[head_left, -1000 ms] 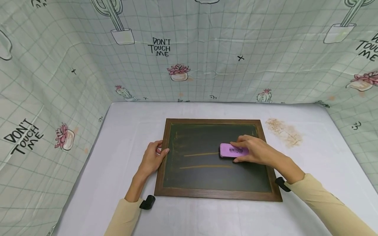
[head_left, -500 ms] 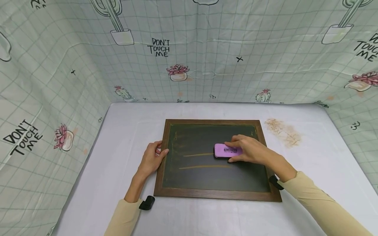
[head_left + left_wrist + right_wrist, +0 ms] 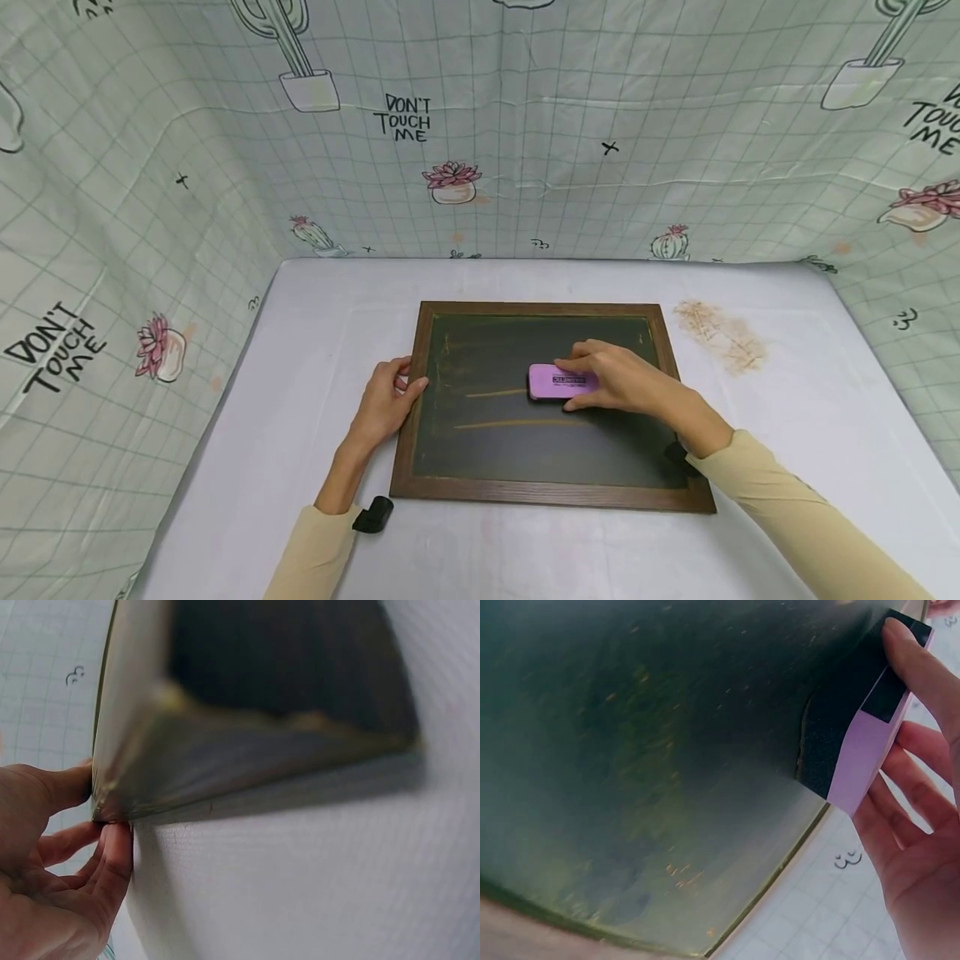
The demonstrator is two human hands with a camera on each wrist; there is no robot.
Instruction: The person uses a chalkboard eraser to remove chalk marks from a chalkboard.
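Note:
A chalkboard (image 3: pixel 517 457) with a brown wooden frame lies flat on the white-covered table. My left hand (image 3: pixel 384 402) pinches the left side of its frame, thumb on top; in the left wrist view the fingertips sit at the frame's outer edge. My right hand (image 3: pixel 626 379) grips a pink eraser (image 3: pixel 546 381) with a black underside, thumb and fingers on its two long sides, against the middle of the board. An orange-yellow chalk line (image 3: pixel 495 392) runs up to the eraser's left end. A second chalk line (image 3: pixel 510 424) stretches below it, its right end near my thumb.
Brown chalk-like smudges (image 3: pixel 720 335) mark the table cloth right of the board. Small chalk crumbs (image 3: pixel 682 876) dot the board in the right wrist view. A grid-patterned curtain (image 3: pixel 540 117) rises behind the table and along both sides. Each wrist wears a black camera (image 3: pixel 373 515).
My right hand has slid the eraser left along the upper chalk line, whose visible length is now shorter. The left hand and the board stay in place.

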